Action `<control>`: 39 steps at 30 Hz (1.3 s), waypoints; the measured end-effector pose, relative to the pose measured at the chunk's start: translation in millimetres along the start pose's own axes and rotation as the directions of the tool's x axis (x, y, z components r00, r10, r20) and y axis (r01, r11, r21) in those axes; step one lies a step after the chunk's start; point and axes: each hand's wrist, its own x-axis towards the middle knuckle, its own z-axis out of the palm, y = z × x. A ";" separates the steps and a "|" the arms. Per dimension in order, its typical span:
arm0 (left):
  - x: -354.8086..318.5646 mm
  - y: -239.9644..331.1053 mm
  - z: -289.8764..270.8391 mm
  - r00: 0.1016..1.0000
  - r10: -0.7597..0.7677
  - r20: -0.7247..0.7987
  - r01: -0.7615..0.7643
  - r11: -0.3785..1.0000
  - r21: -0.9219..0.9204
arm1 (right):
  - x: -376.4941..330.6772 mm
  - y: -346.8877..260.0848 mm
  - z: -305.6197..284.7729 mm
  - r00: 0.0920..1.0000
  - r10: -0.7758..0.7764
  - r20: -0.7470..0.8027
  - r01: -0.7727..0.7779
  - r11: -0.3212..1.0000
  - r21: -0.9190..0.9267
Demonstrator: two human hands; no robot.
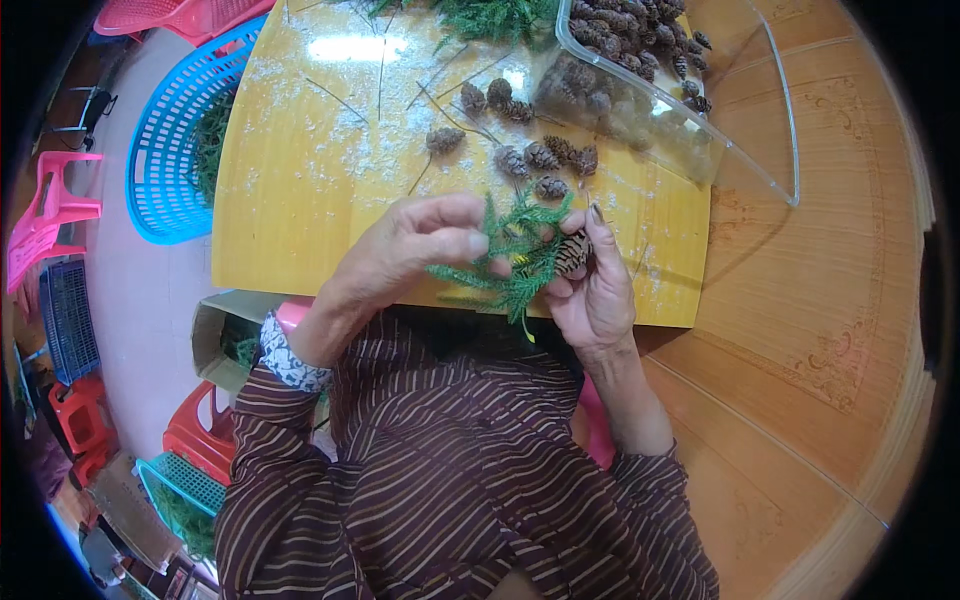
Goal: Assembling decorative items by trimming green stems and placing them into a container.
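Note:
Over the near edge of the yellow table (290, 190), both my hands meet at a green artificial pine sprig (515, 265). A brown pine cone (572, 255) sits at the sprig's right side, held in the curled fingers of my right hand (598, 290). From the left, my left hand (425, 245) has its thumb and fingers bent at the sprig's needles, which partly hide the fingertips. A short yellow-green stem end hangs below the sprig. Several loose pine cones (540, 155) lie just beyond my hands, and one cone on a stem (445, 140) lies farther left.
A clear plastic bin (640, 110) of pine cones stands at the far right of the table. Green sprigs (490, 18) lie at the far edge; white flakes and thin stems are scattered about. A blue basket (160, 170), red stool (200, 440) and cardboard box (207, 345) are at the left.

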 end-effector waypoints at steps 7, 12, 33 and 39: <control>-0.8 -1.5 -4.3 0.995 0.063 0.074 -0.072 0.990 0.119 | 0.6 3.5 6.3 0.993 -0.114 -0.029 0.111 0.991 -0.074; -3.2 -1.5 -1.1 0.990 0.142 -0.007 -0.138 0.973 0.185 | -1.4 -4.5 10.7 0.788 -0.599 0.140 0.509 0.507 -0.696; 7.5 -13.1 -5.5 0.989 0.044 -0.139 -0.072 0.976 -0.205 | -6.4 13.6 22.5 0.501 -0.444 0.743 0.794 -0.106 -0.599; 11.0 -16.7 -14.3 0.990 0.142 -0.002 -0.134 0.931 -0.339 | -9.2 -3.9 14.5 0.763 -0.583 0.279 0.625 0.556 -0.549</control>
